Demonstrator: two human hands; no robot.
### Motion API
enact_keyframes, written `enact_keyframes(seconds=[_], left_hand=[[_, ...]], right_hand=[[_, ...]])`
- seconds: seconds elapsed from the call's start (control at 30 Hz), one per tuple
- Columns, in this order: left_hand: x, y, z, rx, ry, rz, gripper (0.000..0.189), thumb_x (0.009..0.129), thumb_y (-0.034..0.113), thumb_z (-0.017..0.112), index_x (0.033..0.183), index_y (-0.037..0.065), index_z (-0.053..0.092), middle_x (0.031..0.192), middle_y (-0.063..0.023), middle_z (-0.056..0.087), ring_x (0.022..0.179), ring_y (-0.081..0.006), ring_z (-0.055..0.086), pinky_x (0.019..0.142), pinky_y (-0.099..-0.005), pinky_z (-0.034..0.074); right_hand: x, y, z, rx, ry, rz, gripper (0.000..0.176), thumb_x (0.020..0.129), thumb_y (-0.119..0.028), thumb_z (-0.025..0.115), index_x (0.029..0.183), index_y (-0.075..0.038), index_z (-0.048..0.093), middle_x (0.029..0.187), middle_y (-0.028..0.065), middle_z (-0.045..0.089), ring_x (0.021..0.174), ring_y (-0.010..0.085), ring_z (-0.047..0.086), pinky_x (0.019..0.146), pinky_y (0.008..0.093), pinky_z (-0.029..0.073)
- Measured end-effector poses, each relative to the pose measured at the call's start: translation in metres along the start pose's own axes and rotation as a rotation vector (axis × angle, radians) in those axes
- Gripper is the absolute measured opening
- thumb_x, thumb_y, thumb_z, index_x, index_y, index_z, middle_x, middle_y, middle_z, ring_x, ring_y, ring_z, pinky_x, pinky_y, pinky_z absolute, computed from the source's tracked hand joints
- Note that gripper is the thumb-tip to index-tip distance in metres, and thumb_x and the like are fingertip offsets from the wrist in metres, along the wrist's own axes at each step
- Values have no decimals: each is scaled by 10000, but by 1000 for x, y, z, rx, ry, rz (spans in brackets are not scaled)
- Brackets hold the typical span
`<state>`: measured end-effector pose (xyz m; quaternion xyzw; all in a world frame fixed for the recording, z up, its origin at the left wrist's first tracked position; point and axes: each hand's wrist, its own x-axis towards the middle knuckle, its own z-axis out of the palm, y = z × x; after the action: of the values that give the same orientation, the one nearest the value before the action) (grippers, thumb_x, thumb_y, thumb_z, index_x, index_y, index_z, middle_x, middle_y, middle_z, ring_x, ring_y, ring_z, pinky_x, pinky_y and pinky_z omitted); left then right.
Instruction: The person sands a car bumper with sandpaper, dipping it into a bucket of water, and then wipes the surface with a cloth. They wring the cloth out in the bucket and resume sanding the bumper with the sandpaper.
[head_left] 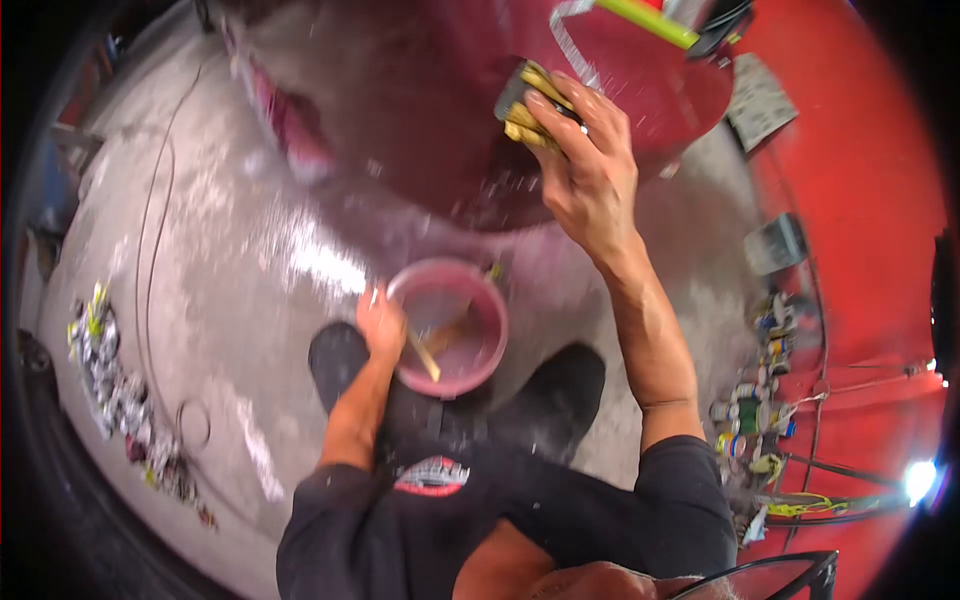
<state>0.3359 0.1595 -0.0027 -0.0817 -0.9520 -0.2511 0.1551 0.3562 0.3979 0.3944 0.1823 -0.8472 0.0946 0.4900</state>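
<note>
My right hand (590,150) grips a dark block with yellowish material (527,105) around it, held at the dark red, wet panel (430,120). My left hand (381,322) is at the left rim of a pink bucket (500,325), its fingers closed but partly blurred. Cloudy liquid fills the bucket. A pale stick or strip (422,355) slants across the bucket just beside my left hand; whether the fingers hold the rim or the strip is unclear.
My dark shoes flank the bucket on wet concrete. Crumpled foil-like debris (120,385) and a thin hose lie left. Cans and bottles (755,390) line the red wall (850,200) at right, near a clear container (775,245). A yellow-green bar (650,22) is at the top.
</note>
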Motion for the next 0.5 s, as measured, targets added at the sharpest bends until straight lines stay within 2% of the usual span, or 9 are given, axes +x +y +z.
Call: enact_keyframes(seconds=[0.03,0.07,0.1,0.13,0.17,0.27,0.37,0.47,0.5], left_hand=[[-2,12,-15,32,61,94,361,891,213,599,1183,3,622,1047,-237,645,957,-390,607,862,-474,479],[-2,26,-31,-329,-79,15,274,874,183,598,1072,-3,635,858,-198,653,818,-373,631,761,-457,508],[-5,19,-19,-245,34,391,177,861,172,598,929,10,622,753,-158,632,708,-342,625,672,-431,515],[-12,18,-16,-399,-445,269,157,847,188,613,876,33,609,751,-140,629,713,-322,634,645,-424,516],[-28,24,-3,-178,-187,542,151,854,185,598,786,51,607,765,-140,640,702,-314,648,619,-429,524],[-40,55,-2,280,-1074,290,260,880,231,582,1036,61,701,1003,-158,703,978,-321,689,810,-422,567],[-59,48,61,337,-1194,33,407,908,294,571,1248,82,645,1167,-177,674,1134,-323,640,931,-433,529],[-86,63,55,508,-949,220,416,940,318,529,1274,98,640,1255,-186,634,1196,-322,604,982,-438,495],[-79,53,73,438,-1216,190,415,954,322,506,1282,104,639,1332,-170,593,1237,-319,575,1012,-455,468]], right_hand=[[-33,-13,0,18,-55,62,466,741,11,745,1186,-113,682,1252,118,618,1139,316,567,939,400,489],[-68,-22,3,123,-109,109,484,732,-13,763,1199,-101,672,1242,132,616,1122,315,573,936,399,489],[-101,-33,10,235,-218,216,470,751,-38,748,1209,-95,654,1245,151,610,1101,347,581,918,416,489],[-136,-45,17,338,-320,326,459,771,-63,732,1218,-90,635,1247,169,604,1081,379,589,901,433,489],[-168,-48,31,480,-439,554,422,814,-137,708,1224,-76,628,1215,196,621,1066,395,605,899,435,491],[-251,-46,72,504,-762,1010,469,905,-389,632,1202,-26,613,1083,226,671,1006,406,651,876,431,502],[-324,-43,115,395,-897,980,529,879,-479,620,1133,-15,613,979,253,677,946,430,659,825,466,506],[-348,-56,118,400,-1037,960,516,876,-482,615,1078,-8,600,902,275,672,898,447,659,793,498,500],[-348,-60,119,438,-956,982,509,874,-477,620,1066,-6,601,863,283,666,870,441,665,782,502,499]])
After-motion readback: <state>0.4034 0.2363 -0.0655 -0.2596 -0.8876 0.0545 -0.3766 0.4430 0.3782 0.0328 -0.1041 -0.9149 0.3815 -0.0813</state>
